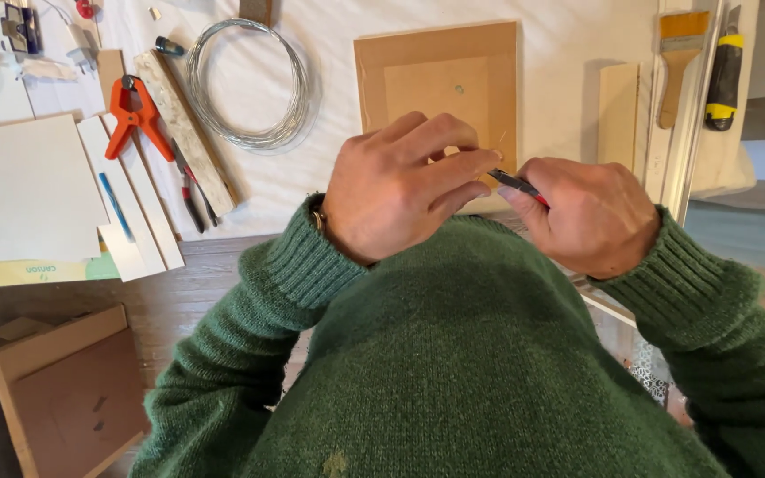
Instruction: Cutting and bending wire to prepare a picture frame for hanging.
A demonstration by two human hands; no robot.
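The right hand (591, 212) gripped small red-handled pliers (515, 185), mostly hidden in the fist; the left hand's (400, 181) pinched fingertips met their dark tip above a brown board (440, 71); anything held between them was too small to tell.

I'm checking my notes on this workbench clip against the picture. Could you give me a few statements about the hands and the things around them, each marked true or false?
1. The right hand holds a small tool with a red handle. True.
2. The coil of wire lies under the left hand. False: it lies apart, on the white surface to the left of the brown board.
3. The orange clamp lies untouched near the wooden strip. True.
4. The paintbrush is in the left hand's grip. False: it lies at the top right, beside the yellow and black knife.
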